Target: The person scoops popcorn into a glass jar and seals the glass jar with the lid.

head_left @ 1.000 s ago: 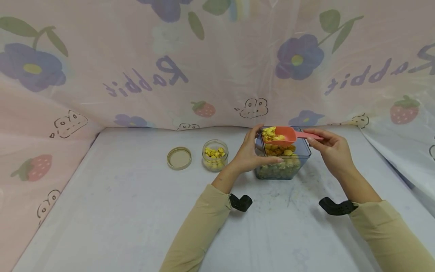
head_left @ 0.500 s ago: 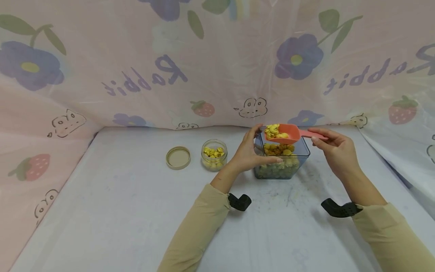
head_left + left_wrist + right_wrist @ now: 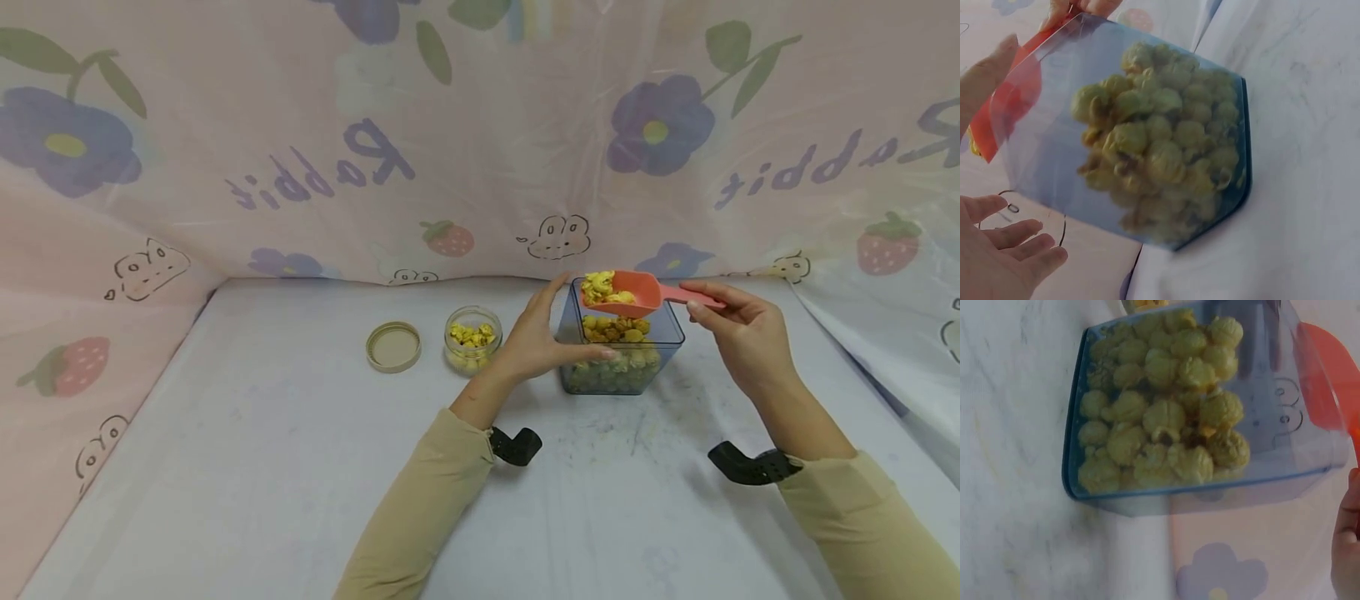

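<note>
My right hand [image 3: 750, 337] pinches the handle of a red-orange scoop [image 3: 647, 290]. Yellow popcorn [image 3: 598, 287] lies in the scoop's front, held over the opening of a clear bluish plastic container [image 3: 1041, 162]. More popcorn [image 3: 1160, 412] fills the container's lower part. Beside the container's left side is my left hand [image 3: 532, 346], thumb and fingers spread. In the left wrist view those fingers [image 3: 1016, 237] stand off the wall, with a gap between.
Left of the container stands an open glass jar [image 3: 454, 354] with some popcorn inside. A round beige lid [image 3: 393, 347] lies farther left on the white table [image 3: 285, 450]. A printed pink curtain [image 3: 480, 167] hangs right behind the container.
The scoop with popcorn has risen from inside the container to above its rim. My left hand has loosened from the container and shifted slightly left.
</note>
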Action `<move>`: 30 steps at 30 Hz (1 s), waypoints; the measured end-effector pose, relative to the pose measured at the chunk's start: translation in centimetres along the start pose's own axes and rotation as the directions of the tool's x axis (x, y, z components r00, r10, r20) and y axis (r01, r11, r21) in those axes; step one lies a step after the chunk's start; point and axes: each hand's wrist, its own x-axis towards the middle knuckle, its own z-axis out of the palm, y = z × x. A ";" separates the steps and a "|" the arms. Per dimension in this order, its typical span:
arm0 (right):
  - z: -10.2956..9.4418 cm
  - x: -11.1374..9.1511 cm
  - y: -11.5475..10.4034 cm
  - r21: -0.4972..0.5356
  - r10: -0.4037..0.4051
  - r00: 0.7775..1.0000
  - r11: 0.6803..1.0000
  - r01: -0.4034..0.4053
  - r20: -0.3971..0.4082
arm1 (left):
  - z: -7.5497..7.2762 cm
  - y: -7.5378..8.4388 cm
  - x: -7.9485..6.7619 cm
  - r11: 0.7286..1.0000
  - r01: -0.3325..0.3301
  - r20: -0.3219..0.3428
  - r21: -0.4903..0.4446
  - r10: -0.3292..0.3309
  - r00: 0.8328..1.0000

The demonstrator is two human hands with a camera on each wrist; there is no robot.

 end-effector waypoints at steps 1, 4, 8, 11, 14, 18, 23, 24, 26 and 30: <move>0.1 0.0 -0.1 0.003 0.001 1.000 1.000 -0.001 0.002 | -0.2 0.0 -0.1 1.000 0.001 -0.006 0.008 -0.001 1.000; 0.5 -0.2 -0.3 0.001 0.010 1.000 1.000 -0.010 0.011 | -0.8 -0.2 -0.3 1.000 -0.006 -0.024 0.025 0.007 1.000; 1.0 -0.5 -0.6 -0.004 0.014 1.000 1.000 -0.014 0.026 | -1.4 -0.5 -0.4 0.999 -0.015 -0.045 0.048 0.017 0.999; 1.4 -0.7 -0.7 -0.017 0.008 1.000 1.000 -0.007 0.025 | -1.8 -0.6 -0.6 0.998 -0.023 -0.052 0.061 0.026 0.998; 1.9 -0.9 -0.9 -0.033 0.000 1.000 0.999 0.001 0.023 | -2.3 -0.7 -0.9 0.997 -0.032 -0.057 0.070 0.036 0.998; 2.6 -1.2 -1.0 -0.010 -0.024 0.999 1.000 0.024 0.022 | -2.9 -1.0 -1.3 0.994 -0.056 -0.068 0.095 0.063 0.996; 3.4 -1.5 -1.0 0.010 -0.061 0.998 0.998 0.061 0.012 | -4.0 -1.5 -1.9 0.989 -0.070 -0.091 0.129 0.082 0.992; 3.6 -1.5 -1.0 0.011 -0.068 0.998 0.998 0.068 0.009 | -4.2 -1.6 -2.0 0.989 -0.067 -0.097 0.133 0.080 0.992; 3.9 -1.7 -1.0 0.007 -0.080 0.997 0.997 0.080 0.005 | -4.6 -1.8 -2.2 0.989 -0.061 -0.107 0.136 0.075 0.991; 4.4 -2.0 -0.9 0.009 -0.085 0.996 0.996 0.085 0.007 | -5.3 -2.2 -2.5 0.989 -0.040 -0.123 0.143 0.058 0.991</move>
